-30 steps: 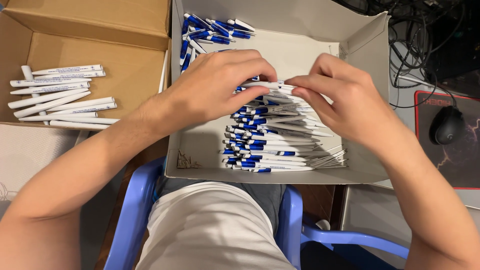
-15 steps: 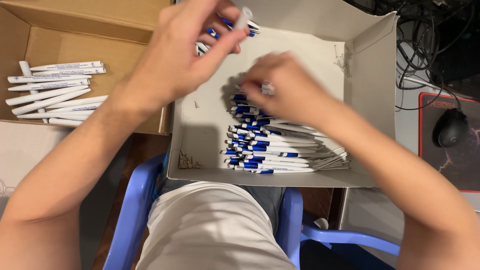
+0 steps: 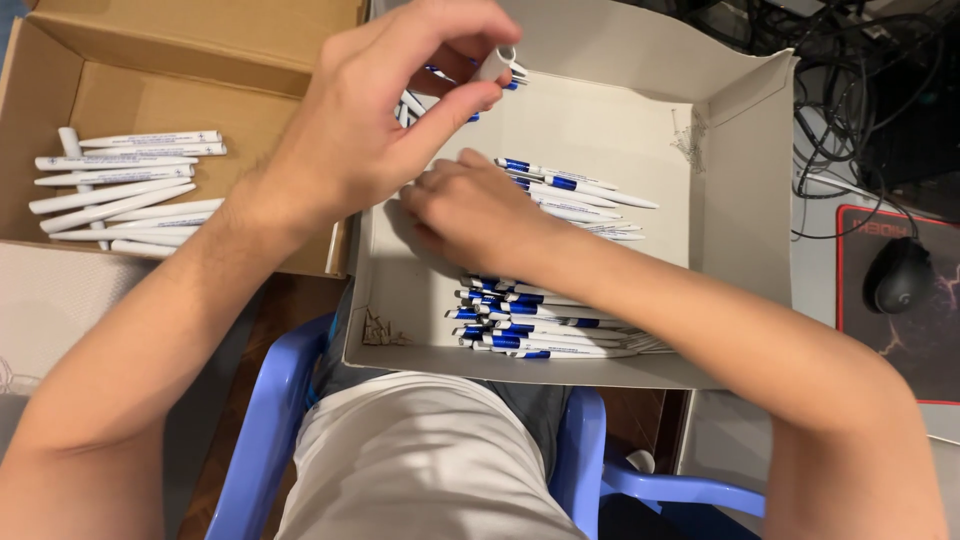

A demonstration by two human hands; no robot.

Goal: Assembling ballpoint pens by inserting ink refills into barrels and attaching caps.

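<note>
White plastic shows between the fingertips of our left hand [image 3: 385,130]: it pinches one pen [image 3: 497,64] by its end, raised above the far part of the grey box [image 3: 730,150]. Our right hand [image 3: 470,205] lies lower, curled palm down on the stack of blue-and-white pens [image 3: 545,315] in that box; we cannot tell whether its fingers close around any of them, since the back of the hand hides them.

To do this well, we judge it best to keep the pinch near the pen's end and light, so the barrel hangs free and does not snag the others, and to let our right hand press the stack flat so the row does not roll apart.

For room, the grey box has upright walls on its far and right sides, and the lifted pen sits just above them, so it passes clear if we carry it high. On our left the brown carton [image 3: 120,90] holds a loose row of white pens [image 3: 125,190], with bare floor beyond them near its far wall. Its near edge lies just beside the grey box, under our left wrist. A mouse [image 3: 898,275] on its mat and a tangle of cables [image 3: 850,110] sit well apart on the right.
</note>
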